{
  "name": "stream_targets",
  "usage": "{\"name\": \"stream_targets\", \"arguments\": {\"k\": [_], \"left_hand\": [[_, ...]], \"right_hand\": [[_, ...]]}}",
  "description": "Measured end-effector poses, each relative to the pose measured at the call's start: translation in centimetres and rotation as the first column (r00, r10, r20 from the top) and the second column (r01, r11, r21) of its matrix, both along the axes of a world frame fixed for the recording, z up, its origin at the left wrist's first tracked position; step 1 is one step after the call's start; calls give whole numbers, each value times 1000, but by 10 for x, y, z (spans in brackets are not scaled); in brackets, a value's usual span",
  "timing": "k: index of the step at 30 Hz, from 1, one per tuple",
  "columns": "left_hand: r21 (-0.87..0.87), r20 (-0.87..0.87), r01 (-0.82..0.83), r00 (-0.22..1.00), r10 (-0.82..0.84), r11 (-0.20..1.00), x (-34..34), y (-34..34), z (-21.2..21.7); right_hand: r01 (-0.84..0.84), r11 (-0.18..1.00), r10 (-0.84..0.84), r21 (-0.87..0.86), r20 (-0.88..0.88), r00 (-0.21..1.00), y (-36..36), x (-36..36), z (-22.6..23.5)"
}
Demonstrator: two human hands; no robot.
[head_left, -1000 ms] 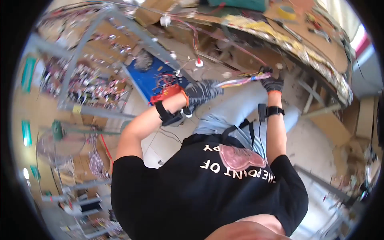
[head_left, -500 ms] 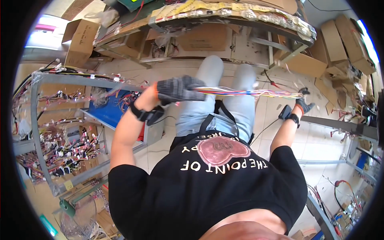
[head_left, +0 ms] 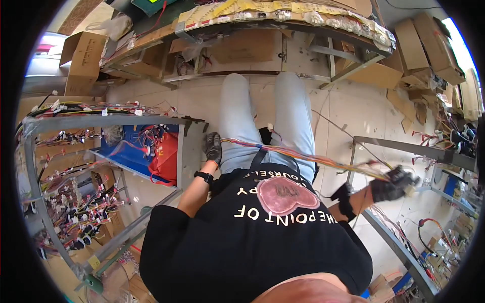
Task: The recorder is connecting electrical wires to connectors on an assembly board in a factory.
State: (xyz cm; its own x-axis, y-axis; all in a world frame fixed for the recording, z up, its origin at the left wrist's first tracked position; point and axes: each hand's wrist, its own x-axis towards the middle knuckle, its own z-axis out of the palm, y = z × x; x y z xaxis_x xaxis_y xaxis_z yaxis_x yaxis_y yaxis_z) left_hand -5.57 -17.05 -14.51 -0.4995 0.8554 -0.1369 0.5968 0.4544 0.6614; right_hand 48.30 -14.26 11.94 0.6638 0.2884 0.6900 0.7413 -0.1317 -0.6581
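One wire bundle (head_left: pixel 308 156), strung between gloved hands (head_left: pixel 213 146) (head_left: pixel 393 185), white-lettered shirt (head_left: pixel 242 252)

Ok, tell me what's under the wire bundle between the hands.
Under the wire bundle are the light-blue jeans and, toward the right hand, pale floor tiles. Whatever the strands directly cover cannot be seen.

"What did the person wear?"
"A black short-sleeved T-shirt (head_left: pixel 262 247) with pale lettering (head_left: pixel 257 214) and a pink heart-shaped patch (head_left: pixel 283 196), plus light-blue denim trousers (head_left: pixel 295 111)."
"And the hands (head_left: pixel 213 147)?"
"They had dark grey fabric gloves (head_left: pixel 390 187), with black wrist straps (head_left: pixel 204 177)."
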Motion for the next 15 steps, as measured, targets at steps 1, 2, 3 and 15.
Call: {"name": "stream_targets", "arguments": {"k": [1,2,3,15], "left_hand": [[-13,-4,-12,1000,12,1000,-19,-15,-23],[-86,330,-243,908,258,966,-50,-36,-46],[-217,616,-420,641,457,881,-64,-48,-60],[-425,811,-7,-449,377,905,-110,38,12]], "right_hand": [[117,993,-97,-30,380,920,6,-21,37],[212,977,-145,-12,693,706,15,-43,67],[-362,902,279,235,324,904,8,-16,62],[-345,398,-61,-850,-400,915,2,6,-17]]}}
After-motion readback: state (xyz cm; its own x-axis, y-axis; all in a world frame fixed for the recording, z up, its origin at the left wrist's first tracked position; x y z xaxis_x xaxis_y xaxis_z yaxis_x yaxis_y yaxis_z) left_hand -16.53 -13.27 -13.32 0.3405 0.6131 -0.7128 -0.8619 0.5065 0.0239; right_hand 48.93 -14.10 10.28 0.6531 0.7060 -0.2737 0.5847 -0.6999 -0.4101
